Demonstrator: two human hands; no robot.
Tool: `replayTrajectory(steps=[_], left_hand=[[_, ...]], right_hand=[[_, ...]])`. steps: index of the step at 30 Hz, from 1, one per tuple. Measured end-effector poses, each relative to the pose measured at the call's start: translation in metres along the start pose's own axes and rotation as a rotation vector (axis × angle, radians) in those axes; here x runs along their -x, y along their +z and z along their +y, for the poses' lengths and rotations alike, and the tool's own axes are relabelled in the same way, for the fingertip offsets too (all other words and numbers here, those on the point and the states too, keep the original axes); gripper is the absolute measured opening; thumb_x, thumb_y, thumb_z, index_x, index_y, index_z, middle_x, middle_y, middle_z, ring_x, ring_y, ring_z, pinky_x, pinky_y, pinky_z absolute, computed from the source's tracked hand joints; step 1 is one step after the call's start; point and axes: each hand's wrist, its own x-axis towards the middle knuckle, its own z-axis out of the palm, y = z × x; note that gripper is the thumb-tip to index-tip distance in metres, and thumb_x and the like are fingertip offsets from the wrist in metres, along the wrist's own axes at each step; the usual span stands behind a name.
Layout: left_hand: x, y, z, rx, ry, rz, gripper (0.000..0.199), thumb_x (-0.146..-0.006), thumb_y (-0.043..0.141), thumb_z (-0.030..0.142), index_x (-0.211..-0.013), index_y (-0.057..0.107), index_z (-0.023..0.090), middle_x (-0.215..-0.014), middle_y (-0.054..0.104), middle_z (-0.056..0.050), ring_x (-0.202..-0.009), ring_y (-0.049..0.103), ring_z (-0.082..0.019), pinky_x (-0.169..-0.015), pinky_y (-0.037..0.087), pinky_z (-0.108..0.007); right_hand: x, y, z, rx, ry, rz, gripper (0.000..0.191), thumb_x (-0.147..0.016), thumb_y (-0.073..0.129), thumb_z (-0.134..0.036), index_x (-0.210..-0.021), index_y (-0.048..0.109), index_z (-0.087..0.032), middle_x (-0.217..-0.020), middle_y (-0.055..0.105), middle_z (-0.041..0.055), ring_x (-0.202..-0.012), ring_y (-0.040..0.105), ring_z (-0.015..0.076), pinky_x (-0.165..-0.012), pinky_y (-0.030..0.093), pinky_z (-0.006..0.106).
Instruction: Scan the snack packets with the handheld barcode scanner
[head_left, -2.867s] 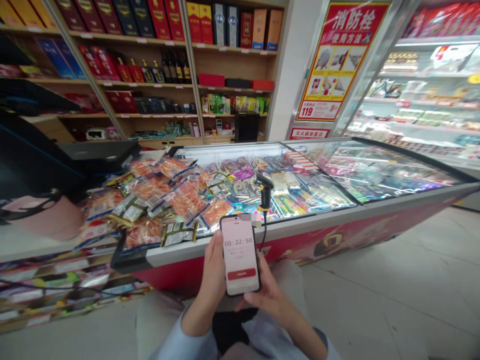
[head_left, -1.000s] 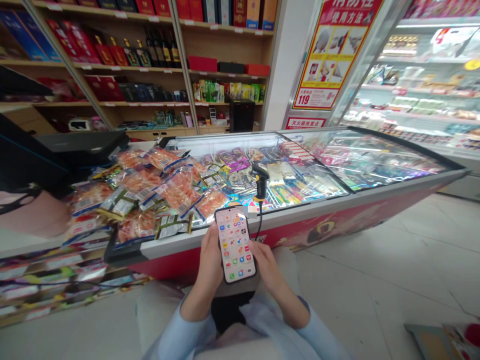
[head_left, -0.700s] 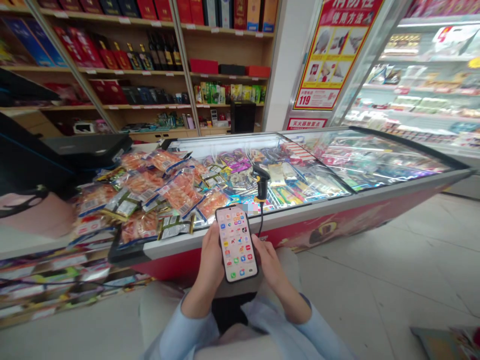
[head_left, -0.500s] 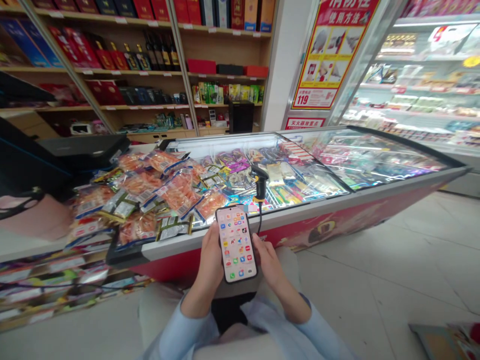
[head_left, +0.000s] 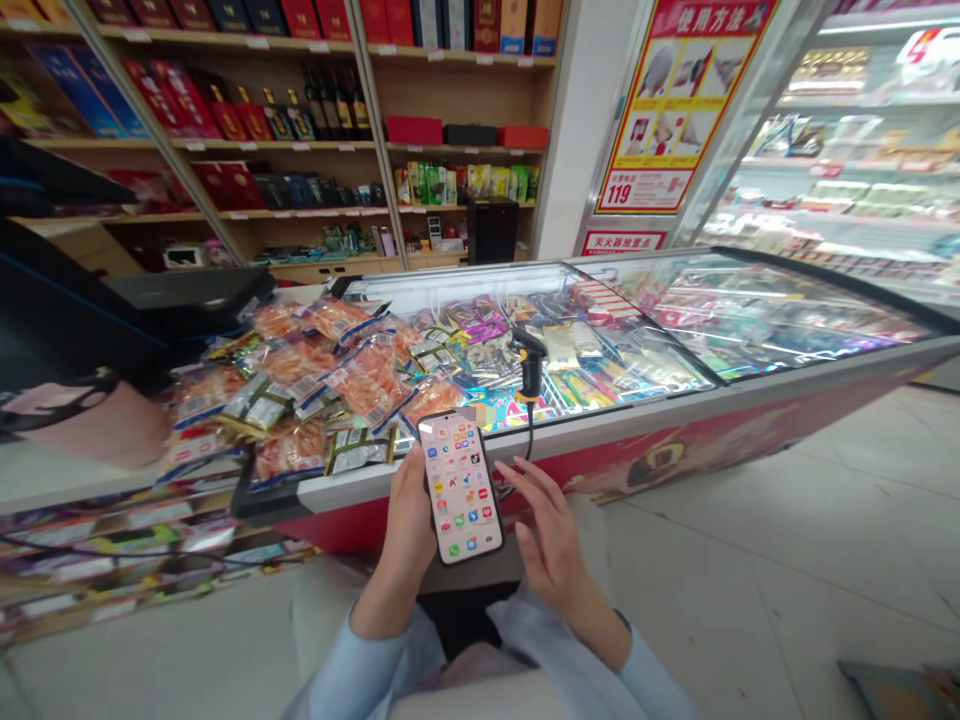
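Note:
A smartphone (head_left: pixel 463 490) with a lit screen full of app icons is held upright in my left hand (head_left: pixel 411 525), which wraps its left edge. Just off the phone's right side, my right hand (head_left: pixel 553 545) is open, its fingers apart and holding nothing. Beyond the phone stands a black and yellow barcode scanner (head_left: pixel 531 365), its cable running down over the freezer's front edge. Heaped to the left are several clear packets of orange-coloured snack food (head_left: pixel 371 380), with dark green and silver packets (head_left: pixel 257 403) among them.
A glass-topped chest freezer (head_left: pixel 622 420) full of packaged goods stretches off to the right. On the left sit a pink bag (head_left: pixel 97 425) with a black handle and a dark device (head_left: pixel 187 300). Shelves (head_left: pixel 277 145) with boxes and bottles line the back, beside a red fire-instruction poster (head_left: pixel 660 110).
My right hand has let go of the phone's right edge and moved away to the right, its fingers spreading. The phone stays in my left hand, a little further left in view.

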Motion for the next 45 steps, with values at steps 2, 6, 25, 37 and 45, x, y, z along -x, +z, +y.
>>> replayTrajectory(steps=[2, 6, 25, 37, 45], left_hand=[[-0.001, 0.0, 0.001, 0.012, -0.01, 0.0, 0.045, -0.068, 0.07, 0.054, -0.093, 0.064, 0.017, -0.084, 0.073, -0.004, -0.074, 0.068, -0.019, -0.067, 0.053, -0.03], [-0.002, 0.003, 0.001, 0.033, -0.006, -0.007, 0.047, -0.067, 0.071, 0.053, -0.094, 0.064, 0.016, -0.086, 0.073, -0.005, -0.075, 0.068, -0.02, -0.069, 0.054, -0.032], [-0.001, 0.011, -0.001, 0.001, 0.052, -0.058, 0.051, -0.063, 0.074, 0.058, -0.089, 0.064, 0.015, -0.079, 0.073, -0.006, -0.07, 0.069, -0.021, -0.065, 0.053, -0.031], [-0.001, 0.015, 0.002, 0.015, 0.027, -0.071, 0.052, -0.06, 0.076, 0.056, -0.089, 0.065, 0.014, -0.077, 0.072, -0.002, -0.065, 0.065, -0.016, -0.064, 0.052, -0.028], [0.0, 0.017, 0.001, 0.02, 0.031, -0.045, 0.057, -0.057, 0.077, 0.058, -0.091, 0.065, 0.014, -0.082, 0.072, -0.004, -0.072, 0.066, -0.018, -0.068, 0.051, -0.03]], right_hand=[[0.005, -0.003, 0.002, 0.077, -0.059, -0.054, 0.052, -0.094, 0.047, -0.026, -0.145, 0.042, -0.032, -0.142, 0.053, 0.0009, -0.136, 0.04, 0.0252, -0.113, 0.032, 0.045], [0.008, -0.003, 0.005, 0.232, -0.149, -0.104, 0.054, -0.096, 0.041, -0.024, -0.15, 0.034, -0.028, -0.142, 0.053, 0.0031, -0.137, 0.039, 0.0251, -0.112, 0.036, 0.046], [-0.003, -0.002, 0.006, 0.511, -0.281, -0.116, 0.053, -0.099, 0.03, -0.033, -0.15, 0.031, -0.019, -0.136, 0.057, 0.0102, -0.135, 0.041, 0.0256, -0.104, 0.045, 0.044], [0.005, -0.01, 0.007, 0.423, -0.186, -0.035, 0.052, -0.101, 0.026, -0.036, -0.151, 0.029, -0.023, -0.141, 0.051, 0.0086, -0.136, 0.038, 0.0255, -0.107, 0.04, 0.047], [-0.004, -0.009, 0.001, 0.461, -0.252, -0.043, 0.053, -0.101, 0.025, -0.035, -0.153, 0.024, -0.023, -0.139, 0.054, 0.0079, -0.134, 0.041, 0.024, -0.105, 0.043, 0.044]])
